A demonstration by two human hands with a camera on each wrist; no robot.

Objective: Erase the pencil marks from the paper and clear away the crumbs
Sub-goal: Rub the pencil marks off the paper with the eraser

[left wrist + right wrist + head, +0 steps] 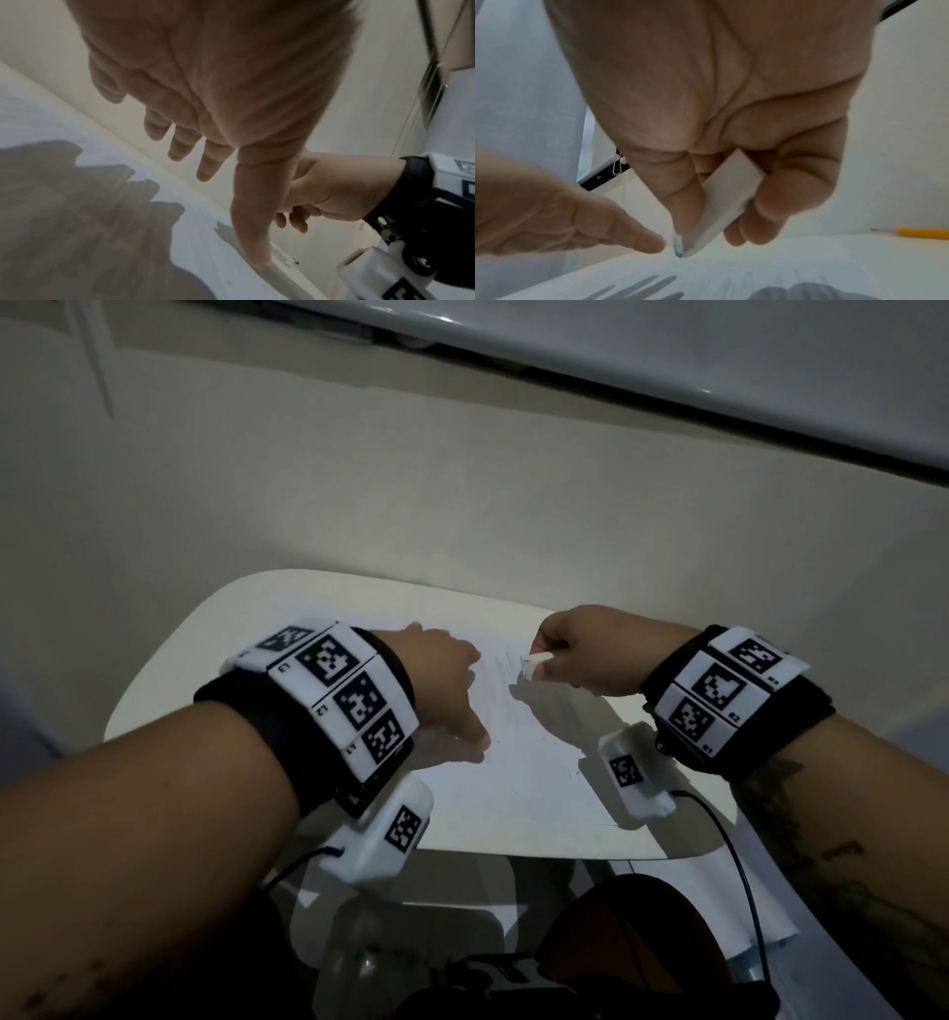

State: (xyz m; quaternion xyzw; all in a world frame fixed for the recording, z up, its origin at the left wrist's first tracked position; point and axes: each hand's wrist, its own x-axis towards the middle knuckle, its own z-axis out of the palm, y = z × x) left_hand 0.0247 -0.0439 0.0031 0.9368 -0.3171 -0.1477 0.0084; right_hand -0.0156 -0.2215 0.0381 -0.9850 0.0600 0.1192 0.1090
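A white sheet of paper (534, 762) lies on a small white table (169, 670), with faint pencil marks (506, 660) near its far edge. My right hand (580, 654) pinches a white eraser (531, 665) between thumb and fingers. In the right wrist view the eraser (726, 203) points corner-down, just at the paper (757, 270); whether they touch is unclear. My left hand (447, 680) spreads over the sheet's left part with straight fingers. In the left wrist view its thumb tip (259, 259) rests at the paper (38, 121), and the other fingers hover above it.
A yellow pencil (923, 232) lies on the table beyond the paper, far right in the right wrist view. A pale wall (462, 505) stands right behind the table. Cables (739, 865) hang from the wrist cameras past the near table edge.
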